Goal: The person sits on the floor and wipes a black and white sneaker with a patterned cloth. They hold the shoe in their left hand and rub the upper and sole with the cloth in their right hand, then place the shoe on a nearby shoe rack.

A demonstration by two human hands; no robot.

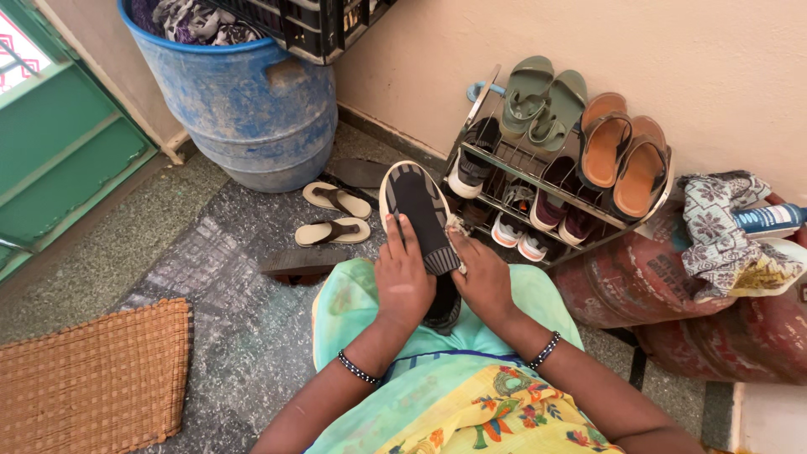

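Gripping shoe [418, 210] — both hands

Blue barrel [252, 109], shoe rack [555, 181], woven mat [92, 382]

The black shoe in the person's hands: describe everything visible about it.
The black shoe looks like a knit slip-on with a pale cream sole edge around the toe. It points away from the person, toe raised, heel down on the lap. The left hand grips it from the left; the right hand presses a small pale cloth against its right side.
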